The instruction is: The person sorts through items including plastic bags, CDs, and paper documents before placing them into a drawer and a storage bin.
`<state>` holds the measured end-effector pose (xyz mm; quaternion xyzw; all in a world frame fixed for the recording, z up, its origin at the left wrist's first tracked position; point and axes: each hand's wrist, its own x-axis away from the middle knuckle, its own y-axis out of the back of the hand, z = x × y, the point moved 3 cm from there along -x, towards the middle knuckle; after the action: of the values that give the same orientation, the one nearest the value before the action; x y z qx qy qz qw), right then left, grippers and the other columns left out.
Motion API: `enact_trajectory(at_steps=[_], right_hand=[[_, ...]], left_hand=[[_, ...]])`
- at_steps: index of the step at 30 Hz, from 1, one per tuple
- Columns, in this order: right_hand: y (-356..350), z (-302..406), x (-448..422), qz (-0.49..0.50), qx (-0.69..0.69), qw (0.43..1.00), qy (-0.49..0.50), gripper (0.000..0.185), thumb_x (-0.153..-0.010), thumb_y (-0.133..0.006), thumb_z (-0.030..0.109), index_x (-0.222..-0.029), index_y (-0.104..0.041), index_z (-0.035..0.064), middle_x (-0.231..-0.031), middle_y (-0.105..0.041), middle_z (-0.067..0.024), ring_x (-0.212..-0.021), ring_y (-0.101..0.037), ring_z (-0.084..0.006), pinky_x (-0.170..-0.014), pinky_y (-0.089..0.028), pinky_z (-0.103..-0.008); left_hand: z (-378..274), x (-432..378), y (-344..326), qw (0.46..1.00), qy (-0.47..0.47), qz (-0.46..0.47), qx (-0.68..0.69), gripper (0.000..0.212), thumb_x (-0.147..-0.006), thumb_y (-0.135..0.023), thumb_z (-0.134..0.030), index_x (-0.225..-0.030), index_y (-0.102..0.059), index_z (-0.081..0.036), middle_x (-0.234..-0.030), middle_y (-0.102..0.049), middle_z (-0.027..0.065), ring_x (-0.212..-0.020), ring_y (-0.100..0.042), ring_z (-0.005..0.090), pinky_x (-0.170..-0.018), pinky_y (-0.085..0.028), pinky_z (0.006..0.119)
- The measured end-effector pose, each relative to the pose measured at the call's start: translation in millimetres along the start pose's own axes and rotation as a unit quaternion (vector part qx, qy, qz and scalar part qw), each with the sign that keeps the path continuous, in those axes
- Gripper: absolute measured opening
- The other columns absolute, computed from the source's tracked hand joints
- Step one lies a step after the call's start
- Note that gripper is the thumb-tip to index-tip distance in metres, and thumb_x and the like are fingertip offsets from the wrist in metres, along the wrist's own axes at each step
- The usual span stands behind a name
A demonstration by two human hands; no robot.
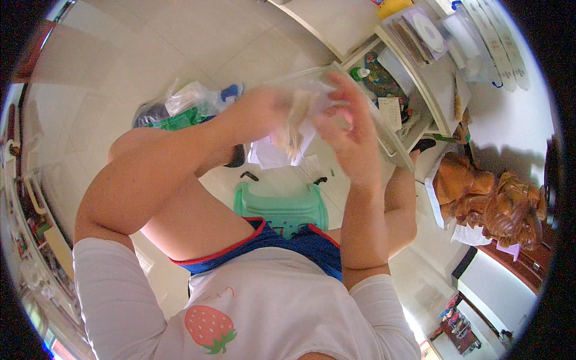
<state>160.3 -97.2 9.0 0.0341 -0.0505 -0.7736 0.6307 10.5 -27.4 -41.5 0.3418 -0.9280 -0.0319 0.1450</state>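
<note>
My left hand (270, 105) is blurred by movement, beside a bundle of pale, paper-like pieces (297, 128) in front of me; whether its fingers grip them cannot be made out. My right hand (348, 121) is raised just right of the bundle, fingers curled and blurred. Clear plastic (319, 92) seems to lie between the two hands. Below them are white papers (274, 150) over the tiled floor. An open drawer (382, 130) stands just beyond my right hand, partly hidden by it.
Plastic bags (189, 103) lie on the floor at upper left. The cabinet's open compartment holds papers (389, 112), a cable (409, 125) and a green bottle (360, 74). A green plastic stool (281, 204) is between my legs. A carved wooden piece (490, 198) stands at right.
</note>
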Motion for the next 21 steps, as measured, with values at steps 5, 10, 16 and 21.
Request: enact_trajectory(at_steps=[5, 10, 16, 21], right_hand=[[6.0, -18.7, -3.5, 0.003, -0.057, 0.998, -0.025, 0.036, -0.068, -0.065, 0.002, -0.102, -0.059, 0.0072, -0.106, -0.048, -0.0054, -0.084, -0.051, -0.0108, -0.060, -0.048, -0.0213], [23.3, -23.7, 0.1, -0.013, -0.025, 0.999, 0.042, 0.028, -0.069, -0.059, -0.004, -0.094, -0.063, 0.0060, -0.104, -0.053, -0.0039, -0.089, -0.053, -0.0108, -0.064, -0.046, -0.0207], [25.8, -16.6, 2.8, -0.043, 0.260, 0.928, 0.262, 0.020, -0.072, -0.060, 0.001, -0.091, -0.064, 0.0066, -0.091, -0.058, -0.0032, -0.087, -0.054, -0.0103, -0.069, -0.043, -0.0209], [26.3, -33.2, 1.1, -0.122, -0.111, 0.986, 0.009, 0.012, -0.081, -0.060, 0.009, -0.090, -0.062, 0.0023, -0.079, -0.058, -0.0004, -0.071, -0.051, -0.0064, -0.062, -0.040, -0.0190]], left_hand=[[1.0, -3.6, 0.1, 0.996, 0.057, 0.019, -0.071, 0.022, -0.082, -0.055, -0.015, -0.099, -0.059, -0.002, -0.088, -0.063, 0.0060, -0.073, -0.059, 0.0141, -0.067, -0.048, 0.029], [29.2, -4.3, 9.8, 0.962, 0.115, -0.033, 0.245, 0.030, -0.077, -0.058, -0.010, -0.105, -0.055, 0.003, -0.097, -0.062, 0.0151, -0.082, -0.063, 0.0222, -0.076, -0.051, 0.038], [22.0, -3.7, 13.1, 0.953, 0.192, 0.028, 0.231, 0.034, -0.078, -0.059, -0.011, -0.108, -0.053, 0.004, -0.098, -0.061, 0.0148, -0.084, -0.062, 0.0236, -0.075, -0.051, 0.036], [4.0, 4.7, 1.1, 0.930, 0.206, 0.069, 0.296, 0.041, -0.077, -0.061, -0.015, -0.112, -0.050, 0.004, -0.103, -0.059, 0.0154, -0.090, -0.060, 0.0254, -0.082, -0.047, 0.037]])
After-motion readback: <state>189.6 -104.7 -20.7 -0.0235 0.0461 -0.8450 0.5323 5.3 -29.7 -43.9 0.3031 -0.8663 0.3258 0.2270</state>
